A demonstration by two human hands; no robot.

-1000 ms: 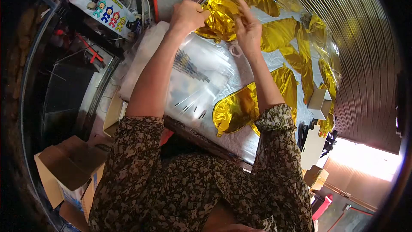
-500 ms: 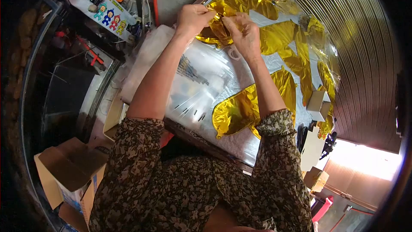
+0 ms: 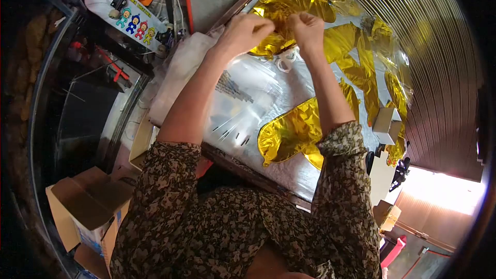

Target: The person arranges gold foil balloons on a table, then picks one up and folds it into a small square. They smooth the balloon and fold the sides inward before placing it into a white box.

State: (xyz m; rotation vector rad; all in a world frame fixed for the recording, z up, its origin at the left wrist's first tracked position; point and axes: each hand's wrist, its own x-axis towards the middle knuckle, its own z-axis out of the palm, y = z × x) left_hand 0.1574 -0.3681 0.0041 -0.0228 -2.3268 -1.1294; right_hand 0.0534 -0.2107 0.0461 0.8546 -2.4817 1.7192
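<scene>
My left hand is closed in a pinch over the far part of the work surface. To its right, apart from it, my right hand is also closed, with its fingertips pressed together. Anything between the fingers is too small to make out. A crumpled gold foil balloon lies just behind and between the hands. Below them rests a small coil of white string. Closer to me is another flat gold foil balloon, partly covered by my right forearm.
Clear plastic bags are stacked at the left of the surface. More gold foil pieces spread to the right, near a small white box. A skateboard leans at upper left; an open cardboard box stands at lower left.
My hands have moved apart, the right one to the right and up, off the gold foil they were both fingering. The white string coil shows more fully below them.
</scene>
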